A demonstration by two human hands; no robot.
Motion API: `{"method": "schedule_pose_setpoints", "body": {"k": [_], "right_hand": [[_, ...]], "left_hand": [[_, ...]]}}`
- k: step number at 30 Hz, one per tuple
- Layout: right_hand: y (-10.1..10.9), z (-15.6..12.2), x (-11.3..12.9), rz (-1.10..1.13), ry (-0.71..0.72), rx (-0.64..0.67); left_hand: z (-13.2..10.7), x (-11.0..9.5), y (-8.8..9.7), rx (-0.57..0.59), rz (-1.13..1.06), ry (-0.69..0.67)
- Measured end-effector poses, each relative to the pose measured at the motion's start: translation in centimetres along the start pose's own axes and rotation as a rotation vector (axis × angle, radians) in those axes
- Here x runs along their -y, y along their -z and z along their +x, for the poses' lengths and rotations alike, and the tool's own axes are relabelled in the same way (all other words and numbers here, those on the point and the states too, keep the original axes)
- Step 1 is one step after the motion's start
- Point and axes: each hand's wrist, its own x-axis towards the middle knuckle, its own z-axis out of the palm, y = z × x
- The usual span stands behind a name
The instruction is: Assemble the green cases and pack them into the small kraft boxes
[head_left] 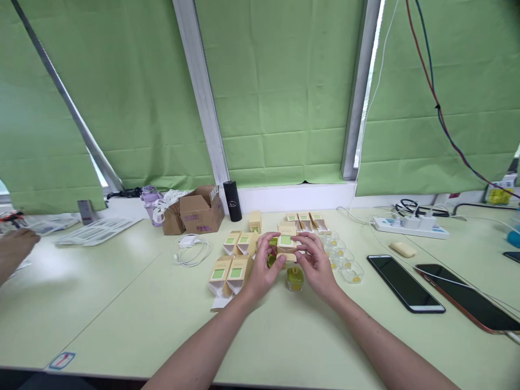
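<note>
Between both hands a small kraft-paper box (286, 241) with a green-and-white label is held above the table, its bottom flap sticking out. My left hand (266, 266) has its fingers closed on the box's left side. From the right, my right hand (318, 265) grips the other side with fingertips and thumb. Just below the box stands a small glass jar of green stuff (295, 278); more green shows behind my left fingers, mostly hidden. Several open kraft boxes (236, 271) lie left of my hands. Clear plastic cups (351, 272) with yellow bits stand to the right.
More kraft boxes (304, 221) stand behind. A cardboard carton (201, 210), black cylinder (232, 201) and white charger cable (193, 249) are farther left. Two phones (406, 283) and a power strip (411, 227) lie right. Another person's hand (18, 249) is at the far left.
</note>
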Motion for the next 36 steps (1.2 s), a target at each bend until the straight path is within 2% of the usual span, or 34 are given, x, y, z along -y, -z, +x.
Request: {"method": "schedule_pose_setpoints", "body": {"k": [8,36], "right_hand": [[0.27,-0.24,-0.03,0.040,0.027,0.055],[0.35,-0.34,0.31,0.049,0.066,0.081]], "left_hand": [[0.07,0.20,0.03,-0.003,-0.063,0.029],[0.17,0.48,0.00,-0.069,0.007,-0.011]]}}
